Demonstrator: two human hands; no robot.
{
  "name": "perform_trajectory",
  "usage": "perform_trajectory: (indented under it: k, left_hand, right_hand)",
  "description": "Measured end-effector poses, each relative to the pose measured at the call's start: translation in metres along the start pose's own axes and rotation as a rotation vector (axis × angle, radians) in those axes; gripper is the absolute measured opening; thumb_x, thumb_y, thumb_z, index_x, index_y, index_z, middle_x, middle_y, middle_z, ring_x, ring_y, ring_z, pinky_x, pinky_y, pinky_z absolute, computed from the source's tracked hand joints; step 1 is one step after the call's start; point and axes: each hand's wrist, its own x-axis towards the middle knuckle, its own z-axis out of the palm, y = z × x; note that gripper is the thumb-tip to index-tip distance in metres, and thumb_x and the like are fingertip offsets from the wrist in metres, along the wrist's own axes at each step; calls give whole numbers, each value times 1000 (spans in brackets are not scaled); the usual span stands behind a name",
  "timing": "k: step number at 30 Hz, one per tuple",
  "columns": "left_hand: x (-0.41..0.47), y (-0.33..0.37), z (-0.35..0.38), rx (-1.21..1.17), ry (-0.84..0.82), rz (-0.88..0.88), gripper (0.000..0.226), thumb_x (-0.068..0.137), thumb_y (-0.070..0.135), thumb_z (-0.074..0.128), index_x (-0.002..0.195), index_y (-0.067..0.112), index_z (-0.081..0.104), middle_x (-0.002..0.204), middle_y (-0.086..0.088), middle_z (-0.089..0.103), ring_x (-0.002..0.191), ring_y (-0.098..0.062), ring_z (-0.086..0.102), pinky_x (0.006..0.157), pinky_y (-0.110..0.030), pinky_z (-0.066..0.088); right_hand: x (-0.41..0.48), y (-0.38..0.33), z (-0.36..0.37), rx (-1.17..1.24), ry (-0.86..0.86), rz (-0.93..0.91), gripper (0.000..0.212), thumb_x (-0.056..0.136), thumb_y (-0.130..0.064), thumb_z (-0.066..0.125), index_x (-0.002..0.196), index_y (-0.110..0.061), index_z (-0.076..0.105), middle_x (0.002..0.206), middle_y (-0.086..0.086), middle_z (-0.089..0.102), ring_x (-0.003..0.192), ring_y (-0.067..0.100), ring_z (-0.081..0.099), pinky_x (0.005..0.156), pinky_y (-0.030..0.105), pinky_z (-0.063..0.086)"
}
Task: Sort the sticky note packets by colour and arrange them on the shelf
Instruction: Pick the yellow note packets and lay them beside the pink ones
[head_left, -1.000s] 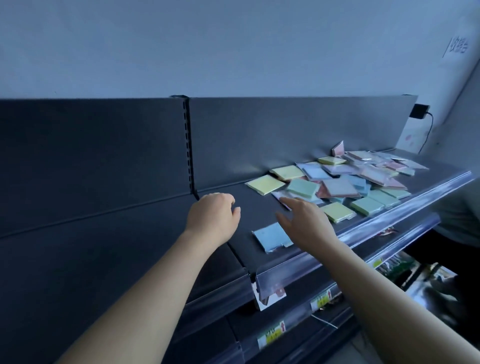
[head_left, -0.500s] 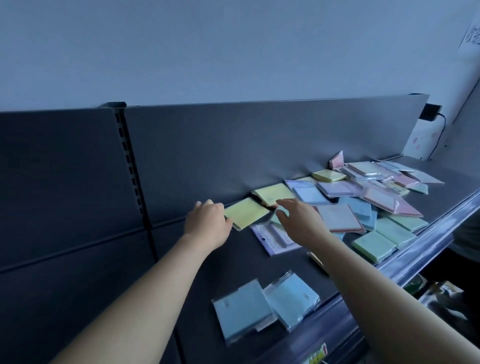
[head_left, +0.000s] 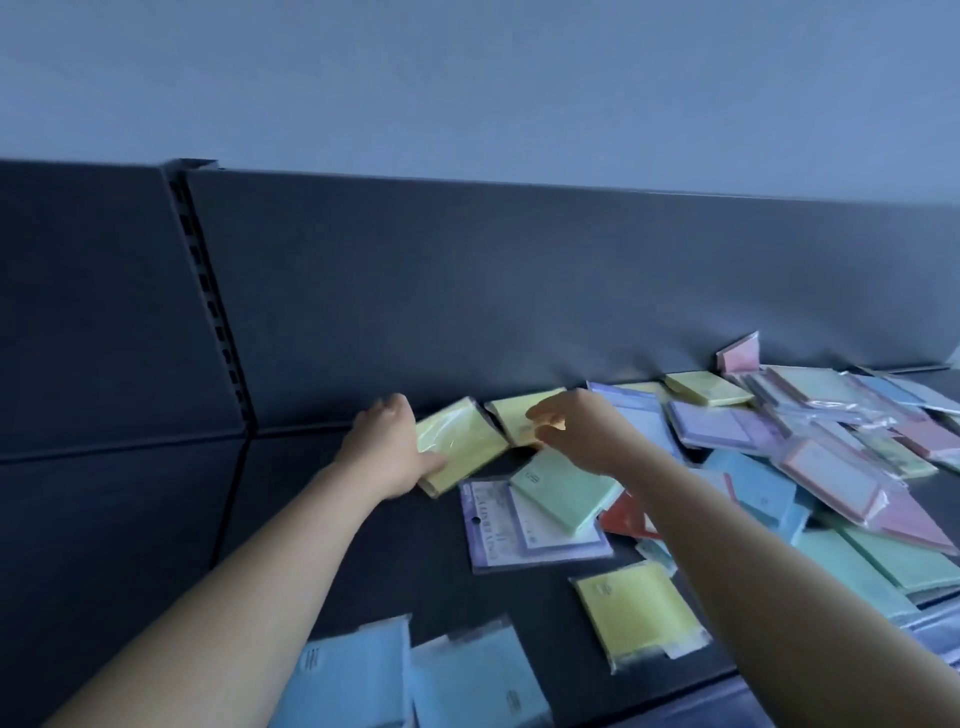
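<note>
Two-handed, gathering yellows left of the pile (head_left: 810, 457): gripping first yellow packet (head_left: 462, 441) in left hand (head_left: 387, 452), pinching second yellow packet (head_left: 511, 418) in right hand (head_left: 584, 436); next, probably stacking both.

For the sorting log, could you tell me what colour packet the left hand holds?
Yellow: the packet in the left hand shows best in the head view.

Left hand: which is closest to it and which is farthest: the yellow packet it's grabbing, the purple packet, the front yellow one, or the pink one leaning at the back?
1. The gripped yellow packet, in the left hand.
2. The purple packet, just right.
3. The front yellow packet, farther right, toward the front.
4. The pink packet, far right, at the back.
</note>
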Motion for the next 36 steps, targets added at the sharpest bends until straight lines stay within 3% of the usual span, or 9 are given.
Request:
perform_trajectory:
  k: [2, 6, 11, 18, 22, 26, 29, 33, 36]
  left_hand:
    - [-7, -3, -3, -72, 3, -38, 52, 82, 39, 73, 115, 9, 44, 118, -6, 54, 99, -23, 52, 76, -32, 42]
    - [-15, -7, -7, -128, 14, -67, 51, 80, 32, 76, 120, 14, 50, 120, 1, 56, 102, -20, 55, 84, -34, 48]
    - [-22, -9, -11, -161, 5, -89, 32, 80, 24, 74, 103, 18, 53, 102, 5, 56, 87, -18, 58, 70, -32, 47]
    - [-31, -14, -7, -240, 51, -129, 39, 87, 20, 66, 118, 14, 44, 111, 4, 46, 95, -19, 51, 67, -29, 42]
    - [-37, -17, -9, -267, 117, -145, 31, 91, 15, 57, 115, 15, 38, 110, 1, 47, 87, -18, 50, 59, -26, 39]
    - [-46, -25, -16, -279, 178, -165, 38, 94, 13, 51, 128, 16, 36, 113, 3, 46, 94, -21, 53, 62, -27, 40]
    - [-51, -35, -23, -355, 235, -193, 23, 93, 13, 44, 116, 15, 45, 107, -1, 56, 87, -25, 62, 67, -37, 49]
    - [-63, -52, -37, -437, 299, -226, 20, 93, 12, 36, 109, 14, 47, 101, -2, 55, 86, -27, 63, 76, -47, 56]
    - [-77, -73, -47, -433, 354, -246, 19, 93, 11, 35, 106, 15, 48, 101, -2, 56, 84, -25, 62, 60, -36, 48]
  right_hand:
    - [11, 4, -5, -38, -38, -19, 48, 89, -24, 63, 135, -15, 53, 142, 6, 49, 127, 24, 47, 105, 31, 36]
    - [28, 6, -6, -64, -220, 40, 76, 91, -40, 60, 151, -15, 22, 156, 9, 24, 143, 25, 23, 115, 35, 21]
    - [39, 12, -4, -39, -259, 90, 88, 80, -53, 67, 151, -25, 22, 149, 14, 26, 138, 32, 26, 114, 41, 27]
    - [38, 6, -1, -72, -187, 77, 100, 65, -64, 75, 147, -26, 31, 139, 10, 35, 129, 31, 32, 106, 37, 32]
    - [32, -12, -2, 115, -64, -4, 86, 63, -41, 86, 136, -21, 44, 116, 1, 28, 85, 19, 50, 77, 22, 38]
    - [30, -28, -6, 289, 46, -50, 52, 72, -22, 82, 118, -24, 58, 113, 3, 45, 72, 13, 51, 56, 16, 37]
    - [29, -42, -11, 471, 151, -83, 32, 75, -13, 77, 99, -22, 58, 94, 1, 56, 77, 17, 53, 54, 19, 37]
    - [23, -71, -13, 584, 188, -113, 31, 75, -13, 78, 100, -21, 62, 87, -1, 56, 75, 16, 53, 62, 23, 40]
    - [15, -102, -8, 678, 132, -139, 19, 74, -10, 76, 86, -22, 69, 70, -3, 50, 59, 12, 45, 51, 21, 38]
